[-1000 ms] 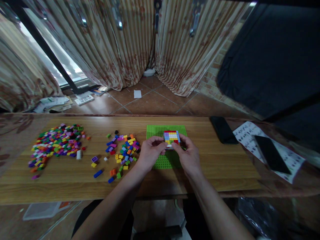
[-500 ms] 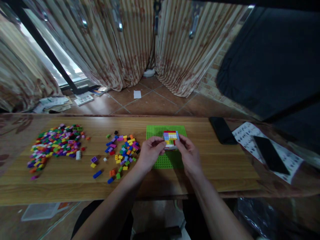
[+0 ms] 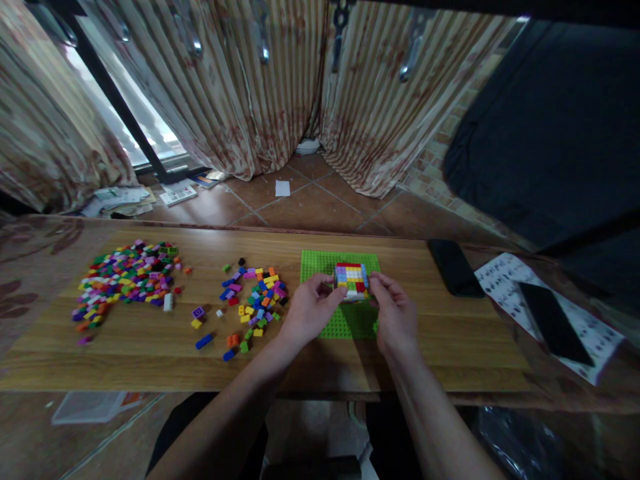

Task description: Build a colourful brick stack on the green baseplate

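A small block built of multicoloured toy bricks (image 3: 353,275) is held between my hands, over the green studded baseplate (image 3: 340,327). Its top shows red, white, yellow and light blue pieces. My left hand (image 3: 314,308) grips the left side, thumb lying on the near left corner and fingers partly hidden behind it. On the right side, my right hand (image 3: 397,312) has its thumb and fingers pinched together at the block's edge. Whether the block touches the baseplate is hard to tell.
Loose bricks (image 3: 263,297) lie scattered left of the baseplate, with a larger brick pile (image 3: 130,277) farther left. A black phone (image 3: 454,268) lies at the right. Beyond it, another dark phone (image 3: 555,323) rests on a printed sheet (image 3: 505,270).
My right thumb has slid off the block's top to its right edge. The whole view has shifted slightly, so things appear farther right.
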`<action>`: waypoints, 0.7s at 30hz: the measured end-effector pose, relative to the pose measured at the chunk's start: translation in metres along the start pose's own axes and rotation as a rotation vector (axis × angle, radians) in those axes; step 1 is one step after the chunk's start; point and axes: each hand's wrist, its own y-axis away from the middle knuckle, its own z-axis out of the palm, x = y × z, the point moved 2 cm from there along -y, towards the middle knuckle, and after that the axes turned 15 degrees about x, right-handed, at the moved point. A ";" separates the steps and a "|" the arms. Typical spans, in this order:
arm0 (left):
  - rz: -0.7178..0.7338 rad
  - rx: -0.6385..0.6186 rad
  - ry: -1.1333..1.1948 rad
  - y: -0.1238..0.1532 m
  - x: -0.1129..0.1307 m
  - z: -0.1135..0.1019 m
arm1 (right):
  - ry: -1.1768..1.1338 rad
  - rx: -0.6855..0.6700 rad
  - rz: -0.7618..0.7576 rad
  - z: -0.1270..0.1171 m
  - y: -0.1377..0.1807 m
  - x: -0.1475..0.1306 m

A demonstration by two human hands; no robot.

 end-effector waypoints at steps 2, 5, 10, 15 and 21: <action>0.009 -0.001 -0.026 0.001 0.000 0.001 | -0.003 -0.044 -0.009 0.001 0.001 0.001; -0.016 -0.006 0.004 0.002 0.001 0.000 | 0.003 -0.090 -0.002 0.001 0.000 0.003; -0.043 0.014 0.073 0.003 0.003 -0.001 | -0.046 -0.007 -0.028 -0.005 -0.004 -0.004; -0.017 0.116 0.194 -0.009 0.022 -0.022 | -0.009 0.060 -0.253 -0.007 0.009 -0.021; 0.110 0.407 0.338 -0.036 0.049 -0.091 | 0.149 -0.272 -0.618 0.006 0.065 -0.030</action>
